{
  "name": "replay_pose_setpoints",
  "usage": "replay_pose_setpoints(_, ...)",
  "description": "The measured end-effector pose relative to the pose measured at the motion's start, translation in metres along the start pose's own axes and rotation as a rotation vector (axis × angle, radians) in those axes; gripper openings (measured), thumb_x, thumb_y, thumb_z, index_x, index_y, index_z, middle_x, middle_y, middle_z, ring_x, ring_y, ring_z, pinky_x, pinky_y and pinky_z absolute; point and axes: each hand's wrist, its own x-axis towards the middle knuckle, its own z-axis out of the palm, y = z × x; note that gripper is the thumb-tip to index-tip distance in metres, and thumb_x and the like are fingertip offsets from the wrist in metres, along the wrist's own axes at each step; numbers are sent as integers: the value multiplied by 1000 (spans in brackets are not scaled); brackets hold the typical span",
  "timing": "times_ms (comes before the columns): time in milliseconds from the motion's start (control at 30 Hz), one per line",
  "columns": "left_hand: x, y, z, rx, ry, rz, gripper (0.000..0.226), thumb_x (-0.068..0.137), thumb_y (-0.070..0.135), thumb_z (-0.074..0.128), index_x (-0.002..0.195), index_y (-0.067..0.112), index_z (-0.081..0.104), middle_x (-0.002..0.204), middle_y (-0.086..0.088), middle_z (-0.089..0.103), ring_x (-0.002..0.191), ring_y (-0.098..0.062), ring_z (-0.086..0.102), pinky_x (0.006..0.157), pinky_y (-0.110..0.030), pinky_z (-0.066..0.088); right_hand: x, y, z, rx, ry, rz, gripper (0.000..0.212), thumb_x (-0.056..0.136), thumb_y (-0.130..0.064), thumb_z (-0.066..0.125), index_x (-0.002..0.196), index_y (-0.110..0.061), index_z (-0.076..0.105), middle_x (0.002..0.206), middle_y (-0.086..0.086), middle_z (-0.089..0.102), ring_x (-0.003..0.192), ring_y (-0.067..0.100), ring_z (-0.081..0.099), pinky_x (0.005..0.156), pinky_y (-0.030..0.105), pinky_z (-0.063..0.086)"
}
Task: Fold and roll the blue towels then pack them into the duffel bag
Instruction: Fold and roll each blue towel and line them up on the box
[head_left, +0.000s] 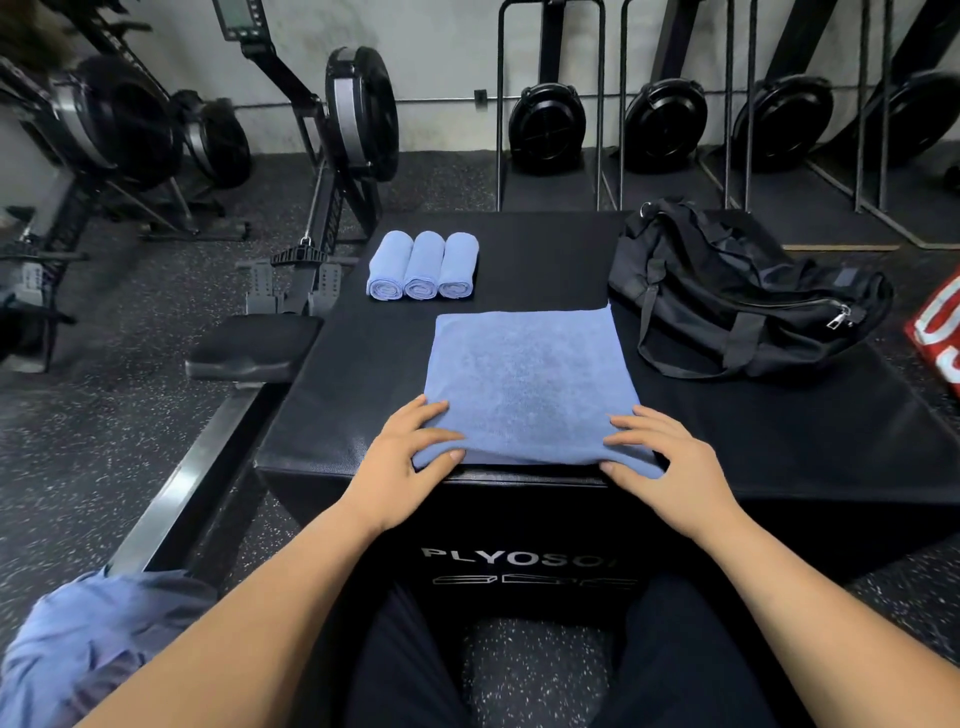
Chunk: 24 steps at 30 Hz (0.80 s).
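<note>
A blue folded towel (524, 379) is laid flat on the top of a black plyo box (545, 260), in the middle of the near half, with its near edge reaching the box's near edge. That near edge is held at both corners. The near-left corner is pinched by the left hand (410, 447), with the fingers spread on top of the cloth and the thumb tucked under the edge. The near-right corner is pinched in the same way by the right hand (670, 457), fingers on top and thumb at the edge. Between the two hands the edge is raised slightly off the box.

Three rolled towels (422, 266) are set side by side, touching one another, near the far-left corner of the box, with their spiral ends turned toward the person. A black duffel bag (737, 296) is slumped along the right side of the box, near its far-right corner and apart from the folded towel; a zip pull is seen at its right end, and whether the zip is fully closed cannot be told.

A heap of blue cloth (88, 639) is seen at the person's left side, below the box's level. A rowing machine (332, 171) is stood on the floor just beside the box's left edge.
</note>
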Motion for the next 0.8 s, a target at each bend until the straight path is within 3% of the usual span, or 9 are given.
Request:
replay_pose_setpoints(100, 3, -1, -3, -57, 39, -59, 15, 98, 33, 73, 110, 28, 80, 145, 20, 60, 150, 2, 34, 124, -33, 32, 0, -4, -3, 67, 39, 34, 22, 79, -26, 90, 98, -33, 80, 121, -18, 73, 138, -1, 51, 115, 30, 42)
replay_pose_setpoints(300, 6, 0, -4, -102, 99, -114, 19, 99, 30, 72, 117, 25, 79, 128, 26, 69, 141, 7, 44, 121, -26, 35, 0, -2, -8, 50, -5, 44, 20, 77, -25, 93, 91, -30, 80, 114, -18, 75, 133, -3, 55, 112, 17, 40)
replay_pose_setpoints(467, 8, 5, -9, -132, 118, -201, 19, 100, 34, 70, 116, 29, 80, 127, 28, 67, 136, 8, 50, 115, -25, 40, 0, -3, -5, 27, 138, 222, 17, 87, -40, 82, 101, -29, 81, 116, -24, 72, 114, -18, 57, 95, -1, 35)
replay_pose_setpoints(567, 9, 5, -12, -177, 126, -296, 37, 97, 44, 72, 129, 26, 75, 142, 15, 64, 127, 0, 60, 115, -31, 44, 0, -8, -6, 52, 178, 247, 10, 92, -41, 76, 98, -34, 81, 108, -26, 74, 106, -17, 60, 92, 7, 42)
replay_pose_setpoints(633, 9, 6, -14, -209, 152, -338, 45, 96, 46, 73, 135, 23, 71, 135, 12, 70, 112, -1, 66, 110, -31, 49, 1, -12, -9, 73, 173, 249, 4, 94, -39, 75, 93, -43, 76, 100, -35, 72, 103, -18, 60, 93, 13, 46)
replay_pose_setpoints(700, 9, 8, -14, -250, 170, -343, 41, 97, 43, 73, 133, 22, 73, 129, 16, 72, 111, 2, 68, 106, -28, 52, 0, -11, -12, 54, 119, 260, 6, 90, -41, 79, 93, -44, 75, 103, -38, 69, 105, -19, 59, 91, 9, 41)
replay_pose_setpoints(800, 9, 13, -14, -270, 180, -320, 33, 100, 38, 70, 127, 21, 76, 124, 18, 74, 114, 5, 67, 103, -23, 50, -3, -4, -12, -45, 18, 241, 28, 79, -41, 90, 104, -34, 79, 117, -31, 66, 111, -17, 58, 99, 12, 39)
